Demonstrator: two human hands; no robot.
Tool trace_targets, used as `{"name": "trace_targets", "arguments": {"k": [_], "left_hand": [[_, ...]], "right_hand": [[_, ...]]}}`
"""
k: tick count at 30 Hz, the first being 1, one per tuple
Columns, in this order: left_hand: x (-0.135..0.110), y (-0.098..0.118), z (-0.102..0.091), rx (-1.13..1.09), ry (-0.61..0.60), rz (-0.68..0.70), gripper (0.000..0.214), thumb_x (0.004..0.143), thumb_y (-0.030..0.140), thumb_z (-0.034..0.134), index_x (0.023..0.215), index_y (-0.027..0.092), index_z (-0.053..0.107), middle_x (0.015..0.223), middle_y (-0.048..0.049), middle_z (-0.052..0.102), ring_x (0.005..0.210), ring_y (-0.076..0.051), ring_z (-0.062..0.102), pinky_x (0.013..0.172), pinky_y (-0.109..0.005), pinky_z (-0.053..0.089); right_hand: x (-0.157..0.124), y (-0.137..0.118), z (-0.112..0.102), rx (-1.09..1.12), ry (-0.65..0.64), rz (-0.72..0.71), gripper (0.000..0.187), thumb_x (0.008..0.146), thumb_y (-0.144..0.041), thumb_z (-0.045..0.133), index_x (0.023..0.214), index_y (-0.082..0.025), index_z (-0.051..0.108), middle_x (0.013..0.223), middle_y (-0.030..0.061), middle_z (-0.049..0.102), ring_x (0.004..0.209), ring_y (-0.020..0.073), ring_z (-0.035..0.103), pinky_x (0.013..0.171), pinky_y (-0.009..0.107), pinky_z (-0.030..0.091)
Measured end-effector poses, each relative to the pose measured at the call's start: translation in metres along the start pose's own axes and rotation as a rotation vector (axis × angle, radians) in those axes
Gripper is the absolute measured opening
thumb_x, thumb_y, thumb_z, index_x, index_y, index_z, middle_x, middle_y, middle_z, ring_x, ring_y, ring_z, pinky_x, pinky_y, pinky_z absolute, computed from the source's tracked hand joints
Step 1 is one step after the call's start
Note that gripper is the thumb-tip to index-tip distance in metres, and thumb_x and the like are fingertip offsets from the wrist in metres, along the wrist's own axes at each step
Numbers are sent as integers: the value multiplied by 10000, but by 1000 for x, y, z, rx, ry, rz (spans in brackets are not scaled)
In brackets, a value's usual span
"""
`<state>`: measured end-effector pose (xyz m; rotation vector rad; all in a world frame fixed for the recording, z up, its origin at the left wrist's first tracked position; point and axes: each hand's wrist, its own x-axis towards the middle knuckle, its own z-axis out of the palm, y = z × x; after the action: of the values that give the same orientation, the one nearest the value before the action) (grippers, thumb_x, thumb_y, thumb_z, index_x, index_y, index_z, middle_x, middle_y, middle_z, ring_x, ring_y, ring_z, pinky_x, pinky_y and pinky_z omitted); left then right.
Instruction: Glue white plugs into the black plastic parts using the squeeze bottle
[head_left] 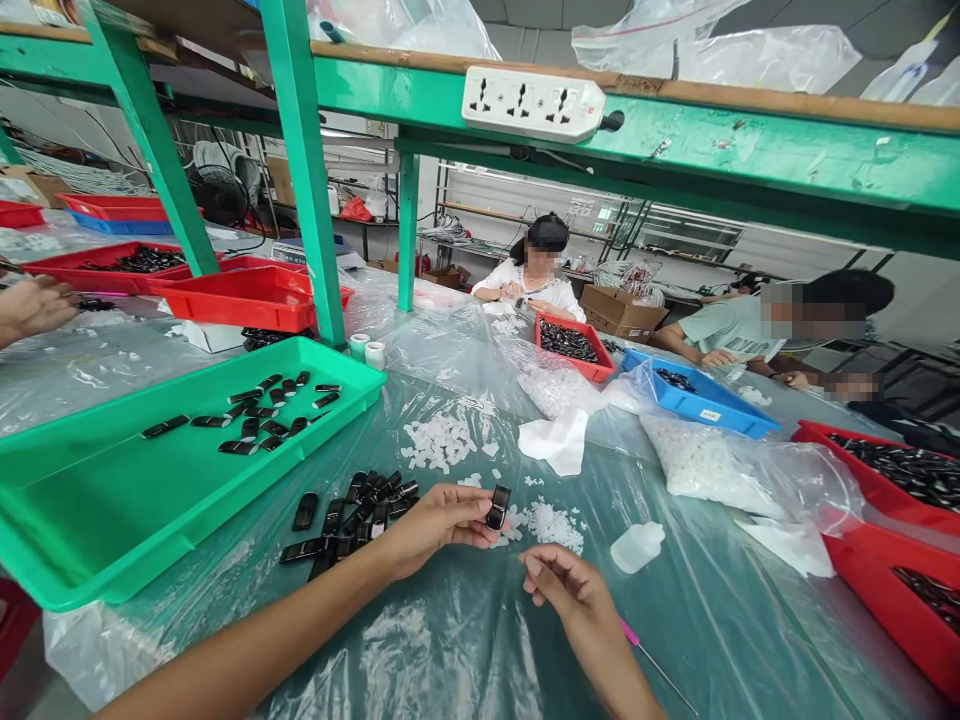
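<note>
My left hand [439,515] pinches a small glossy black plastic casing [498,507] upright between thumb and fingers. Just to its right, my right hand [570,590] is closed, thumb against curled fingertips; whatever is between them is too small to name. Beyond the right hand lies a little heap of small white translucent pieces [556,526]. A larger spread of flat white pieces [439,440] is farther off. Beside my left forearm is a pile of similar black casings [360,510]. A thin tool with a pink handle [628,631] lies partly hidden by my right hand.
A green tray [187,535] with scattered black casings stands at left. A small white bottle [637,547] lies to the right. Red trays [862,560], a blue tray [720,412] and a bag of white pieces [697,460] are farther right. A green shelf frame [300,180] crosses above; people sit opposite.
</note>
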<state>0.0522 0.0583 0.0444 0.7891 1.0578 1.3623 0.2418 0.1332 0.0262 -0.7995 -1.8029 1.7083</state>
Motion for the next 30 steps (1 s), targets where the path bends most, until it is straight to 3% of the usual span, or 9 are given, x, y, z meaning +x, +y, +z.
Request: {"name": "trace_targets", "arguments": {"k": [9, 11, 13, 15, 18, 20, 22, 26, 30], "left_hand": [[0, 0, 2, -58, -9, -52, 345, 812, 330, 646, 1027, 60, 639, 929, -174, 694, 748, -166, 678, 768, -286, 541], [0, -3, 2, -69, 9, -69, 375, 788, 321, 676, 1060, 70, 614, 907, -166, 700, 734, -164, 680, 756, -283, 544], [0, -5, 2, -64, 10, -80, 397, 766, 319, 698, 1066, 77, 602, 924, -162, 697, 730, -160, 678, 742, -273, 545], [0, -7, 3, -50, -1, -90, 392, 748, 320, 714, 1039, 80, 607, 941, -158, 692, 732, -159, 674, 735, -268, 543], [-1, -10, 7, -22, -30, -105, 385, 738, 330, 718, 1015, 83, 615, 943, -154, 690, 735, -161, 668, 742, -278, 534], [-1, -12, 9, 2, -51, -122, 408, 727, 342, 722, 1025, 85, 614, 946, -155, 688, 753, -171, 665, 756, -297, 527], [0, -15, 12, 26, -60, -140, 441, 702, 353, 737, 1033, 89, 612, 940, -152, 688, 782, -192, 661, 769, -320, 517], [3, -25, 16, 114, -72, -61, 404, 665, 350, 759, 951, 95, 630, 874, -126, 693, 776, -209, 650, 730, -311, 503], [2, -36, 19, 335, -31, 178, 240, 749, 295, 683, 904, 114, 654, 891, -97, 676, 837, -206, 629, 749, -278, 480]], "right_hand": [[0, 2, 0, -26, 26, -16, 286, 794, -443, 577, 795, -167, 652, 613, 8, 560, 583, 139, 486, 566, 249, 395], [0, 2, -5, -79, 93, -56, 282, 796, -439, 573, 830, -171, 651, 634, 12, 571, 605, 150, 501, 597, 263, 410], [-1, 0, -14, -174, 264, -114, 284, 794, -439, 573, 873, -177, 648, 726, 37, 608, 677, 175, 531, 641, 280, 423], [-1, -6, -26, -319, 518, -183, 306, 804, -446, 552, 937, -186, 642, 887, 78, 632, 797, 214, 551, 637, 284, 428], [1, -17, -53, -673, 866, -324, 420, 806, -470, 522, 1106, -186, 594, 1034, 123, 615, 938, 276, 529, 661, 326, 428], [4, -20, -75, -885, 945, -350, 576, 759, -504, 561, 1227, -170, 516, 1102, 142, 598, 981, 312, 512, 803, 429, 391], [7, -16, -97, -895, 904, -246, 743, 695, -539, 613, 1320, -192, 413, 1179, 147, 565, 1000, 335, 513, 828, 474, 378], [9, 6, -131, -620, 535, 62, 907, 611, -501, 698, 1376, -216, 304, 1188, 141, 554, 1114, 328, 485, 810, 428, 431], [12, 25, -138, -474, 394, 158, 734, 588, -439, 723, 1231, -181, 480, 1066, 119, 628, 1042, 316, 561, 834, 436, 439]]}}
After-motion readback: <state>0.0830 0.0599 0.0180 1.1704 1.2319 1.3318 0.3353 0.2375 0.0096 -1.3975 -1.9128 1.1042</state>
